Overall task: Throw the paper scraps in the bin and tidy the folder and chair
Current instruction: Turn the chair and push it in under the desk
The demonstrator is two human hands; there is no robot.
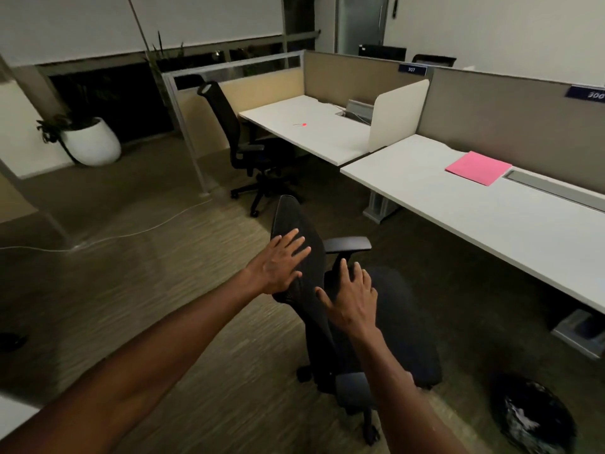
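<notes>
Left grip [278,263]: fingers spread flat on chair [296,224] backrest. Right grip [355,298]: wide, beside it. Pink folder [478,167] on desk [458,204], far right. Bin [533,417] lower right.

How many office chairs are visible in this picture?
2, maybe more. One chair is in front, with both hands on its backrest. Another chair stands at the far desk. A dark shape behind the partition may be a third.
</notes>
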